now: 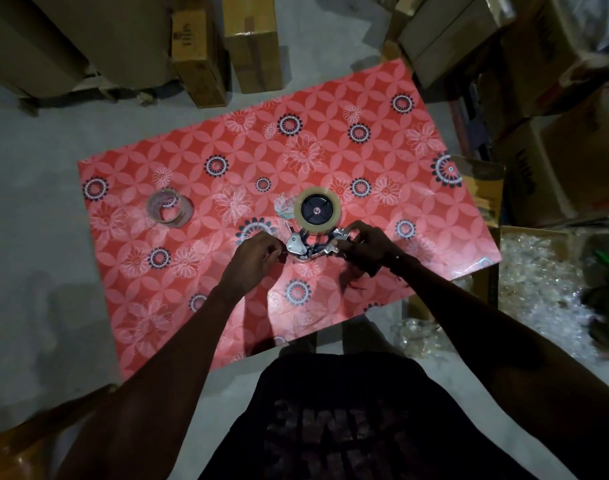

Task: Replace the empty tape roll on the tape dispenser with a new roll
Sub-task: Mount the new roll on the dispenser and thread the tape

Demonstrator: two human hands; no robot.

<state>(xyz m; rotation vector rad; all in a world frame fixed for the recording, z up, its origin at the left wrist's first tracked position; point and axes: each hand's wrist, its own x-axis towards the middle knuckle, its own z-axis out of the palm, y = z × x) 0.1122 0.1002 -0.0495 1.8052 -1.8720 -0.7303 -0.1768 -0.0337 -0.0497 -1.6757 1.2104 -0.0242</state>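
Observation:
A metal tape dispenser (pixel 308 245) lies flat near the middle of the red flowered table (pixel 330 150). A full roll of clear tape (pixel 317 210) sits on its black hub. My left hand (pixel 258 249) pinches at the dispenser's left side, where the tape end seems to run; the tape itself is too thin to make out. My right hand (pixel 365 247) grips the dispenser's metal front end on the right. A nearly bare cardboard tape core (pixel 169 206) lies on the table to the left, apart from both hands.
Cardboard boxes (pixel 251 39) stand on the floor beyond the table and stack up at the right (pixel 555 140). A box of crumpled clear plastic (pixel 538 282) sits at the right. A small scrap of tape (pixel 284 206) lies beside the roll.

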